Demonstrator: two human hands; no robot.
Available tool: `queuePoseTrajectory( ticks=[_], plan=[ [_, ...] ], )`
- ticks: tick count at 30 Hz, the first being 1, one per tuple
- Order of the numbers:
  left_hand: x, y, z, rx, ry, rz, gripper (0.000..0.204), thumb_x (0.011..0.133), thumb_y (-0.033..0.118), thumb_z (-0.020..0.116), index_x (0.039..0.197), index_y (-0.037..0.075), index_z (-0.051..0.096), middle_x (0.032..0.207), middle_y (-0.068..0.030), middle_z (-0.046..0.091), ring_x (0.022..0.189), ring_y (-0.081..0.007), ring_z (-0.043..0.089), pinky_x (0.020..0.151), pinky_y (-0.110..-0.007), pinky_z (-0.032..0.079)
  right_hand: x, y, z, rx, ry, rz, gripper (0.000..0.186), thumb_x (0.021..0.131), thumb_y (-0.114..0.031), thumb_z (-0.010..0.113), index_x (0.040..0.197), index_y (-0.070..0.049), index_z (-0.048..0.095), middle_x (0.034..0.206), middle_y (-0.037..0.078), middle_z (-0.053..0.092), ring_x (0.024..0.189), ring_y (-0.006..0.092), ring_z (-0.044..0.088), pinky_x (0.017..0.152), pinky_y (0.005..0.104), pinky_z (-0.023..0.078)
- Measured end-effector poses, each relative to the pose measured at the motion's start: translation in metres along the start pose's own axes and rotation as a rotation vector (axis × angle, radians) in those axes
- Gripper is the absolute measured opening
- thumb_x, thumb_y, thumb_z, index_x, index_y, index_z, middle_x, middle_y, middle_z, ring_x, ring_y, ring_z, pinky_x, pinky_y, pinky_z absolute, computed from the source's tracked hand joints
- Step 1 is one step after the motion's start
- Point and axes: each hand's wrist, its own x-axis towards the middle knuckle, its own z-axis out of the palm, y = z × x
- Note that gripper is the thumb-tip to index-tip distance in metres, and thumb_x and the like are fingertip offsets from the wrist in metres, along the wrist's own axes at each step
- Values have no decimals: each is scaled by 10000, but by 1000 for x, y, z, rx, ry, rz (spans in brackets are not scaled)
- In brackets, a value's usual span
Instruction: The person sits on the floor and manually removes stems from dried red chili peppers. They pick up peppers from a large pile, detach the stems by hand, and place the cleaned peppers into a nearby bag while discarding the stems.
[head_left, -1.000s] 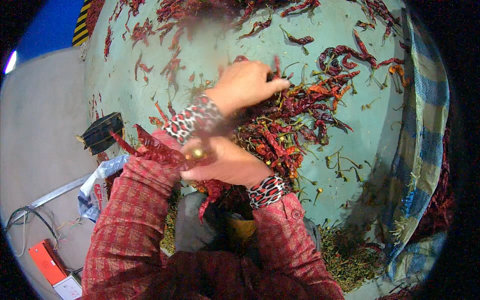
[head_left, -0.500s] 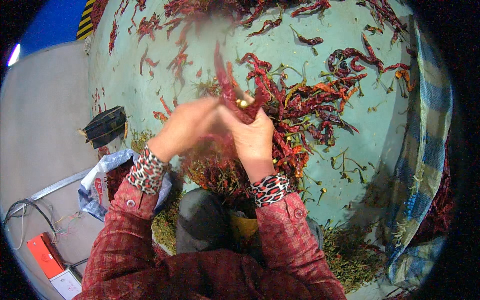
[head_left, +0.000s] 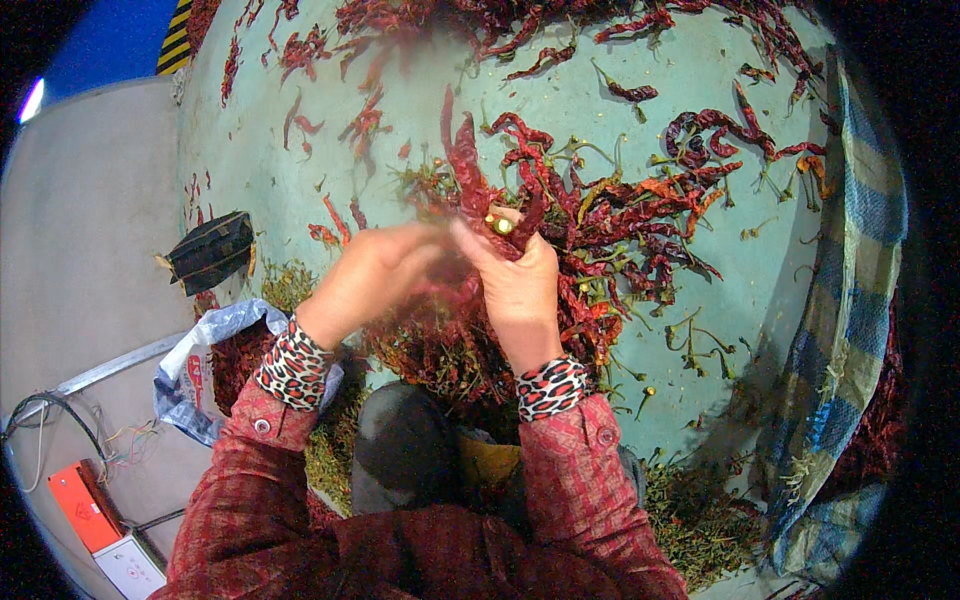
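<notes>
My right hand (head_left: 521,292) is closed around a few long, wrinkled dried red chilies (head_left: 464,163), their tips pointing away from me. A pale stem end shows beside my thumb. Close on its left is my left hand (head_left: 378,272), its fingers smeared by motion, so its grip is unclear. Beneath both hands, a blurred red patch hides part of a heap of dried chilies and stems (head_left: 440,345). More dried chilies (head_left: 630,215) with green stems lie just right of my right hand.
Chilies lie scattered across the pale green sheet (head_left: 700,50). A white-and-blue bag (head_left: 182,385), a black box-like object (head_left: 212,250) and an orange box (head_left: 85,505) are at left. Stem litter (head_left: 700,520) lies near right, beside a blue-and-grey striped woven sheet (head_left: 835,330).
My right hand, still holding chilies, has shifted slightly right and nearer to me. My left hand has drawn slightly back from it, still blurred.
</notes>
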Motion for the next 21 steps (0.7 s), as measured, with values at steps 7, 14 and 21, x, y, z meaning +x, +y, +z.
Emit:
queuePoseTrajectory(
  ticks=[7, 14, 21],
  plan=[
    [-12, 3, 10, -288, 53, 135, 177, 871, 186, 427, 843, 29, 504, 575, 0, 497, 467, -63, 461, 452, -195, 389, 3, -18, -3, 487, 139, 105, 121, 768, -125, 584, 840, -35, 547, 728, 12, 560, 628, 107, 539, 561, 250, 451],
    [11, -44, -10, -439, 263, 247, 234, 842, 227, 454, 972, 34, 487, 725, -34, 527, 635, -132, 511, 563, -235, 418, -4, -34, -16, 164, -63, 99, 113, 785, -136, 551, 865, -57, 562, 786, 9, 567, 703, 88, 523, 627, 248, 438],
    [105, -29, 49, 465, 252, 580, 327, 731, 81, 549, 1046, 135, 479, 752, -113, 463, 729, -286, 499, 620, -352, 427, -15, -12, 4, 154, -443, 203, 219, 754, -58, 577, 969, -25, 548, 888, -8, 562, 811, 73, 516, 744, 234, 416]
  ],
)
